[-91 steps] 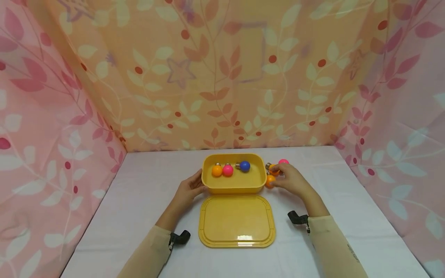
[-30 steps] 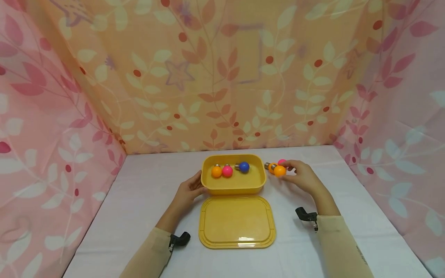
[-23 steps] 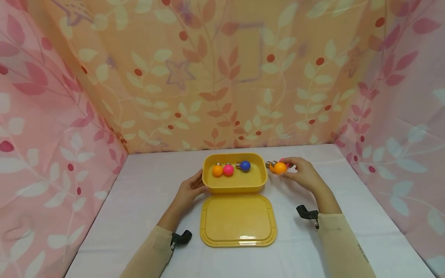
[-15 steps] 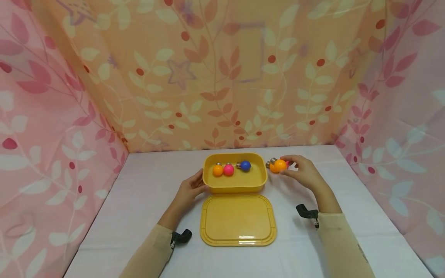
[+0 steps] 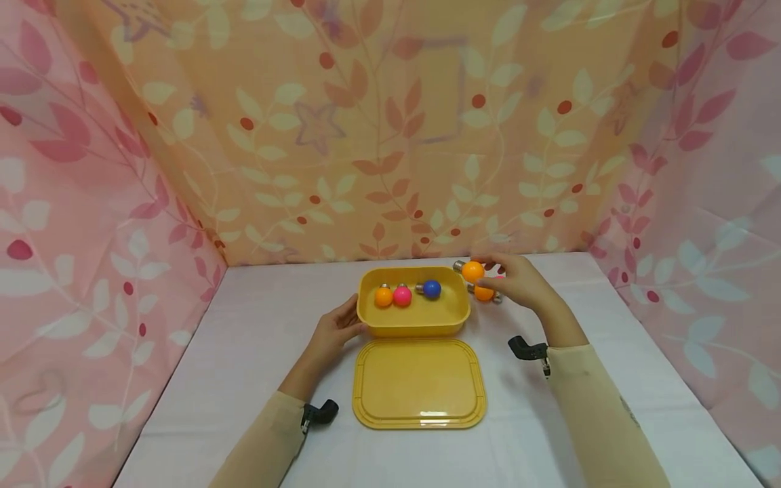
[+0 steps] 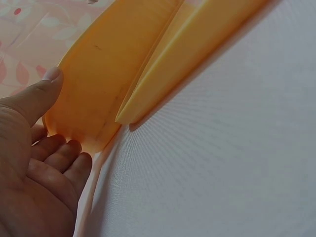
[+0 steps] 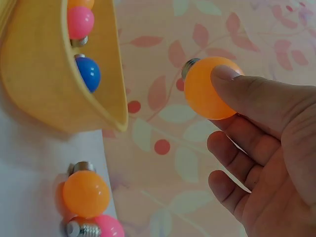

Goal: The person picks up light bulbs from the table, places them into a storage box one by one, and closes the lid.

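Observation:
My right hand (image 5: 518,281) pinches an orange light bulb (image 5: 472,272) between thumb and fingers, raised just off the yellow box's (image 5: 417,332) back right corner. In the right wrist view, the metal base of that orange bulb (image 7: 212,89) points left, away from the palm. My left hand (image 5: 331,332) touches the box's left end, thumb and relaxed fingertips resting against its outer wall (image 6: 94,84). Inside the box lie an orange bulb (image 5: 383,297), a pink bulb (image 5: 402,296) and a blue bulb (image 5: 432,289).
Right of the box, another orange bulb (image 7: 86,193) and a pink bulb (image 7: 111,226) lie close together on the white cloth. The yellow lid (image 5: 419,383) lies flat in front of the box. Patterned curtains (image 5: 378,135) enclose the table's back and sides.
My right hand took up the orange bulb from beside the box, lifted it, and has since moved it back and left. The left hand keeps its place on the box.

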Available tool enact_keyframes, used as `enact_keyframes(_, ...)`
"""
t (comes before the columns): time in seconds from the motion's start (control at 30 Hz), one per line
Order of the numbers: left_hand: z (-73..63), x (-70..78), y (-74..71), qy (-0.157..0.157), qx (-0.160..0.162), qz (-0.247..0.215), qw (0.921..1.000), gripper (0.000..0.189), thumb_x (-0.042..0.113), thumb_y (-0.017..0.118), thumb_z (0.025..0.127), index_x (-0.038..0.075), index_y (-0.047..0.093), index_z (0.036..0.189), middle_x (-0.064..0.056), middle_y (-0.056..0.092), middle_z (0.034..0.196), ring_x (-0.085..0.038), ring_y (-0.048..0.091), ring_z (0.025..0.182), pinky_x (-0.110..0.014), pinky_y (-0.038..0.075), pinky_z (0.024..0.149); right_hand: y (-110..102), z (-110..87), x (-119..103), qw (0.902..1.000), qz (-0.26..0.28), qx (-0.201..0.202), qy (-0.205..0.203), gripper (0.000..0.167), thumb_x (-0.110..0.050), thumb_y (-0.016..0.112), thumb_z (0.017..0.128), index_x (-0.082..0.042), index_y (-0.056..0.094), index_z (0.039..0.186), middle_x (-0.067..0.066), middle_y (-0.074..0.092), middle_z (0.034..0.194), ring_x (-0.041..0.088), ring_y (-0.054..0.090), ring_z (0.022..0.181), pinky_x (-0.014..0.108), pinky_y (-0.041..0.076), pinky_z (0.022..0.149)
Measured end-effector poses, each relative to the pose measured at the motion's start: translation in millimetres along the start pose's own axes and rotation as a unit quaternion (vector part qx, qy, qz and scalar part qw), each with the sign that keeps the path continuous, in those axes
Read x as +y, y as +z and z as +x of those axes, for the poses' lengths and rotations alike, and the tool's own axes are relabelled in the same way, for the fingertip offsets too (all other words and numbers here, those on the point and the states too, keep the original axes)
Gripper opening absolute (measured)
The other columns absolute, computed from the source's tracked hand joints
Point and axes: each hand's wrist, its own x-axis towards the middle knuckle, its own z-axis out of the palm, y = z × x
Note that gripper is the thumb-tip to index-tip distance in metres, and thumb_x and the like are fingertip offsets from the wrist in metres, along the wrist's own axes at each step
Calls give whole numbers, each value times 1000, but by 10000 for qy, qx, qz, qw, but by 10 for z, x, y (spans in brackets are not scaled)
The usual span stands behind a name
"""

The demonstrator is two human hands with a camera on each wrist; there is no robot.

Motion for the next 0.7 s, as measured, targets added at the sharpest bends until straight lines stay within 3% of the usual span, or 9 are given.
enact_keyframes(0.13, 8, 4, 2, 13, -32, 76, 10000, 79, 16, 75, 95, 17, 33, 162, -2, 36, 165, -22, 43, 147, -20, 44, 109, -6, 140, -124, 9991, 11, -272, -311, 45, -29, 81, 90, -19, 68, 132, 3, 67, 119, 30, 55, 114, 48, 46, 99)
enact_keyframes(0.23, 15, -1, 0, -14, -15, 103, 9999, 80, 17, 76, 94, 18, 33, 162, 0, 36, 165, -20, 43, 147, -20, 44, 109, -3, 245, -234, 9983, -51, -497, -311, 44, -28, 80, 91, -23, 68, 132, 1, 67, 120, 29, 55, 116, 49, 45, 102)
enact_keyframes(0.4, 5, 4, -4, -43, -19, 94, 9999, 81, 21, 76, 94, 19, 33, 162, 1, 36, 165, -18, 44, 146, -20, 45, 109, 43, 401, -404, 9963, -160, -821, -210, 43, -32, 81, 90, -28, 69, 131, 1, 66, 120, 32, 55, 116, 48, 47, 101)
enact_keyframes(0.57, -3, 15, 0, -99, 17, 31, 9999, 80, 22, 77, 93, 19, 35, 161, 2, 38, 164, -17, 45, 146, -20, 45, 108, 126, 539, -515, 9918, -320, -1158, -438, 40, -35, 78, 92, -42, 68, 130, -8, 66, 127, 31, 56, 119, 49, 49, 100)
enact_keyframes(0.7, 3, 3, -3, -96, 1, -15, 10000, 79, 20, 76, 94, 19, 35, 161, 0, 37, 165, -19, 44, 146, -20, 46, 108, 191, 637, -597, 9875, -295, -1422, -609, 43, -28, 77, 93, -35, 68, 134, -7, 65, 131, 28, 56, 121, 52, 48, 105)
